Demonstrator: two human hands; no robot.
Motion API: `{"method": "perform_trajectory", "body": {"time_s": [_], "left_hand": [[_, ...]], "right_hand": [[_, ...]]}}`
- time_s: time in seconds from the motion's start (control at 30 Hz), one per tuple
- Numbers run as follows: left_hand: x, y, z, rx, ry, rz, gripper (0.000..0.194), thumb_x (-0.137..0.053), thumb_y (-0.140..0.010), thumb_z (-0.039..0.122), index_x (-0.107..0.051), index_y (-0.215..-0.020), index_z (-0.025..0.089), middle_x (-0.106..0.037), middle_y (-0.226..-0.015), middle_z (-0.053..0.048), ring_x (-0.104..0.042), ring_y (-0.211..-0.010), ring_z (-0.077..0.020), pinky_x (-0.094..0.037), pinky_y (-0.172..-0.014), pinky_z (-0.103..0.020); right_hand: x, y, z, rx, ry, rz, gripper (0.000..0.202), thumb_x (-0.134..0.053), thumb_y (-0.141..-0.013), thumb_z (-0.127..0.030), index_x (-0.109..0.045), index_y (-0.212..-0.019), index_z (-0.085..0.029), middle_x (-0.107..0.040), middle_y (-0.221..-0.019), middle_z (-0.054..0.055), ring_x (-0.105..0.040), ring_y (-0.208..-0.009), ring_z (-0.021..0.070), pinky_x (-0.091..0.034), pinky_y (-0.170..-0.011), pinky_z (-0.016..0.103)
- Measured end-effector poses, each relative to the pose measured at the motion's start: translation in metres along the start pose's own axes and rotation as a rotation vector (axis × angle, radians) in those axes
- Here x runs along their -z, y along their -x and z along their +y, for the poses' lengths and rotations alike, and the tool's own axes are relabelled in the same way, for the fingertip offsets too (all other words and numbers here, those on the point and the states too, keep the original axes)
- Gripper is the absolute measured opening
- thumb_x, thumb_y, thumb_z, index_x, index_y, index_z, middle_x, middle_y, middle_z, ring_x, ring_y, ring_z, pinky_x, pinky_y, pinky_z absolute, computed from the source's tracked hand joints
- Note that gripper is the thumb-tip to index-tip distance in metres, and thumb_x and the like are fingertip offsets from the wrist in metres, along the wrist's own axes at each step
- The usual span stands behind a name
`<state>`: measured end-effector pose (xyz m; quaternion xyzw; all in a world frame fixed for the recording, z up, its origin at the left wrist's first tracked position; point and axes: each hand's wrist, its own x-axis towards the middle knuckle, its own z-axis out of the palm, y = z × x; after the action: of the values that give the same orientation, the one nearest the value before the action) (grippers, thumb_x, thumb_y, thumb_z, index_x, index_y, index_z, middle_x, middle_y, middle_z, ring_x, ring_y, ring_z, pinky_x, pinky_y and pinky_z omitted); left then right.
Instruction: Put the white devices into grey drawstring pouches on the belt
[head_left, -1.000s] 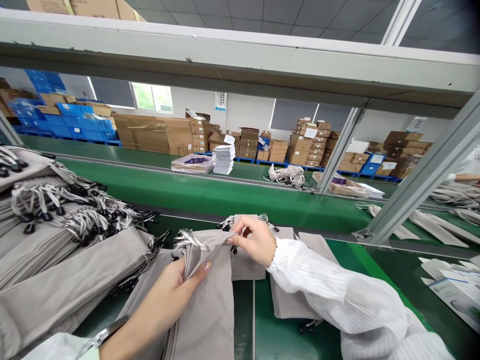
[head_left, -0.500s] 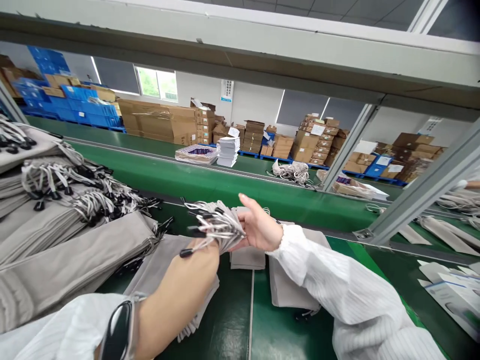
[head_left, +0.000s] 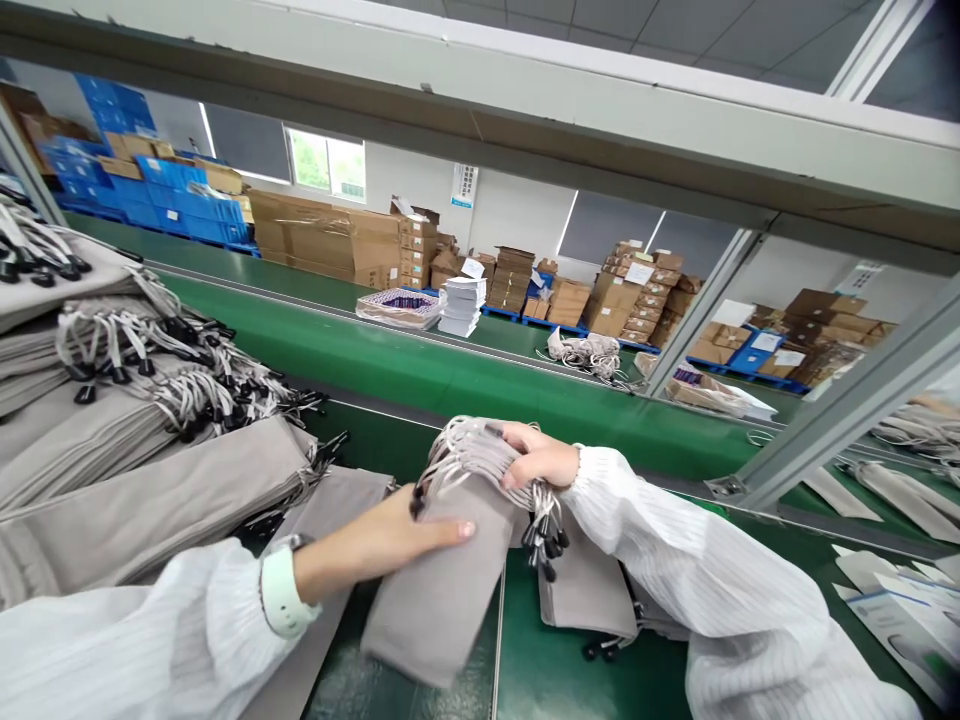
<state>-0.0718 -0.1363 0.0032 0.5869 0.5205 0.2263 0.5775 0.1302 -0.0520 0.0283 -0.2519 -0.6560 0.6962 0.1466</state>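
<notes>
A stack of grey fabric pouches (head_left: pixel 450 570) hangs tilted between my hands over the green work surface. My left hand (head_left: pixel 390 535) grips its left side, thumb across the front. At the top, my right hand (head_left: pixel 536 455) is closed round the bunched white cords (head_left: pixel 476 450), whose black ends dangle below my fingers. More grey pouches (head_left: pixel 585 590) lie under my right forearm, and others (head_left: pixel 330 520) lie partly hidden behind my left forearm. Large piles of grey pouches (head_left: pixel 165 490) with white cords and black tips fill the left side.
Beyond the green ledge (head_left: pixel 375 370) stand a purple-patterned tray (head_left: pixel 397 308), a white paper stack (head_left: pixel 461 305) and a heap of pouches (head_left: pixel 585 350). A metal post (head_left: pixel 847 390) rises at right, near white folded cartons (head_left: pixel 900 610). An overhead beam (head_left: pixel 480 90) crosses above.
The held stack has swung from cord ends facing me to its flat face showing, hanging down. My left wrist has turned over, and my right hand has closed round the cords.
</notes>
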Motion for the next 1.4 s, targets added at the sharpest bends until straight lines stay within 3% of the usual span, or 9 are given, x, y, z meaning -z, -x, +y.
{"method": "perform_trajectory", "body": {"time_s": [0.13,0.3,0.4,0.53,0.77,0.9,1.07,1.3,1.4], "left_hand": [[-0.006,-0.007,-0.001,0.181,0.209,0.102,0.067,-0.063,-0.061,0.046,-0.042,-0.116,0.014,-0.053,-0.111,-0.009,-0.052,-0.097,-0.0224,-0.046,-0.079,-0.029],[0.0,-0.03,-0.001,0.109,0.344,0.187,0.053,-0.06,-0.066,0.039,-0.045,-0.111,0.014,-0.056,-0.105,-0.008,-0.055,-0.093,-0.0198,-0.047,-0.075,-0.026],[-0.003,-0.032,-0.015,0.168,0.304,0.243,0.057,-0.063,-0.064,0.037,-0.039,-0.109,0.012,-0.055,-0.103,-0.01,-0.058,-0.082,-0.0173,-0.049,-0.061,-0.022],[-0.013,-0.02,-0.037,0.351,0.198,0.138,0.057,-0.056,-0.068,0.044,-0.029,-0.108,0.013,-0.055,-0.082,-0.007,-0.053,-0.049,-0.0112,-0.038,-0.036,-0.019],[-0.012,-0.001,-0.048,0.435,-0.004,-0.113,0.048,-0.031,-0.078,0.055,-0.032,-0.099,0.012,-0.053,-0.065,-0.004,-0.051,-0.039,-0.0133,-0.033,-0.032,-0.02],[0.003,0.027,-0.06,0.136,-0.74,0.033,0.044,-0.022,-0.084,0.046,-0.052,-0.081,0.014,-0.059,-0.074,-0.01,-0.059,-0.064,-0.0214,-0.045,-0.055,-0.032],[0.015,0.052,-0.082,-0.459,-1.385,0.387,0.051,-0.037,-0.081,0.04,-0.036,-0.127,0.017,-0.034,-0.13,-0.01,-0.039,-0.115,-0.0229,-0.041,-0.086,-0.033],[0.006,0.034,-0.084,-0.197,-1.367,0.403,0.064,-0.028,-0.083,0.049,-0.029,-0.13,0.006,-0.023,-0.133,-0.014,-0.027,-0.121,-0.025,-0.037,-0.092,-0.037],[0.012,0.022,-0.056,-0.179,-1.275,0.385,0.054,-0.029,-0.084,0.042,-0.048,-0.116,0.004,-0.047,-0.116,-0.02,-0.046,-0.107,-0.0278,-0.042,-0.082,-0.04]], "right_hand": [[0.01,-0.02,-0.006,-0.082,0.373,-0.127,0.069,-0.062,-0.057,-0.043,-0.042,-0.115,-0.012,-0.05,-0.104,0.007,-0.048,-0.093,0.0177,-0.037,-0.081,0.03],[0.006,-0.074,0.003,-0.118,1.089,0.344,0.065,-0.046,-0.064,-0.065,-0.04,-0.114,-0.023,-0.054,-0.099,0.006,-0.051,-0.088,0.0225,-0.039,-0.074,0.035],[0.013,-0.108,0.024,-0.141,1.245,0.423,0.063,-0.034,-0.066,-0.072,-0.045,-0.107,-0.025,-0.055,-0.095,0.007,-0.052,-0.086,0.0245,-0.04,-0.068,0.035],[0.023,-0.131,0.058,-0.203,1.366,0.3,0.071,-0.021,-0.065,-0.078,-0.051,-0.094,-0.02,-0.056,-0.088,0.009,-0.054,-0.079,0.0255,-0.04,-0.062,0.034],[0.019,-0.135,0.075,-0.076,1.541,0.319,0.073,-0.018,-0.064,-0.079,-0.055,-0.089,-0.02,-0.054,-0.09,0.008,-0.05,-0.087,0.0259,-0.037,-0.07,0.039],[0.02,-0.136,0.077,-0.127,1.525,0.295,0.076,-0.019,-0.063,-0.08,-0.052,-0.09,-0.017,-0.056,-0.084,0.008,-0.052,-0.08,0.0247,-0.035,-0.07,0.041],[0.012,-0.126,0.081,-0.042,1.539,0.413,0.066,-0.023,-0.071,-0.071,-0.049,-0.093,-0.015,-0.054,-0.09,0.01,-0.05,-0.084,0.0252,-0.036,-0.071,0.038],[0.001,-0.113,0.082,0.0,1.563,0.413,0.057,-0.026,-0.076,-0.064,-0.048,-0.094,-0.014,-0.053,-0.091,0.01,-0.05,-0.084,0.0241,-0.036,-0.071,0.038],[0.01,-0.106,0.067,0.007,1.486,0.443,0.056,-0.029,-0.075,-0.065,-0.047,-0.103,-0.019,-0.052,-0.096,0.008,-0.048,-0.089,0.0229,-0.033,-0.076,0.039]]}}
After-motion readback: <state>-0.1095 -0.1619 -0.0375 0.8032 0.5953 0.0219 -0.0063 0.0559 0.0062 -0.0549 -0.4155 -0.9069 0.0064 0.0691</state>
